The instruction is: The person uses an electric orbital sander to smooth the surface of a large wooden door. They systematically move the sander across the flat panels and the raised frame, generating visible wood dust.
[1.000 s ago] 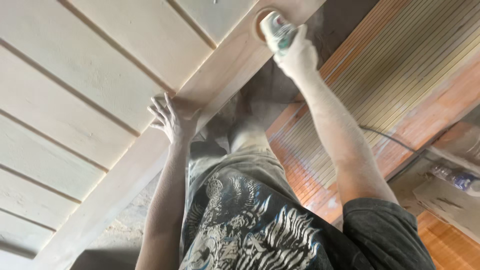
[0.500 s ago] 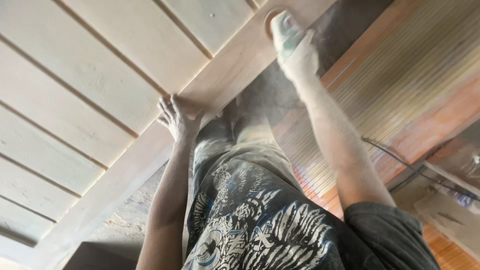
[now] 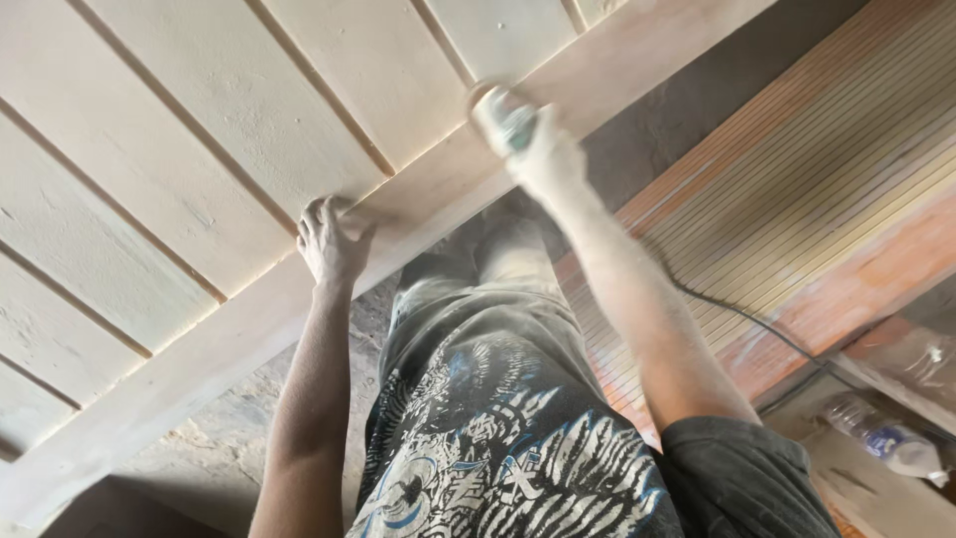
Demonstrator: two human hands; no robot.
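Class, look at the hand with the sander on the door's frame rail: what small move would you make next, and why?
Probably slide the sander a little further along the rail toward the left hand. The right hand presses it flat on the rail, the left hand braces the door's edge, and a bare stretch of rail lies between them.
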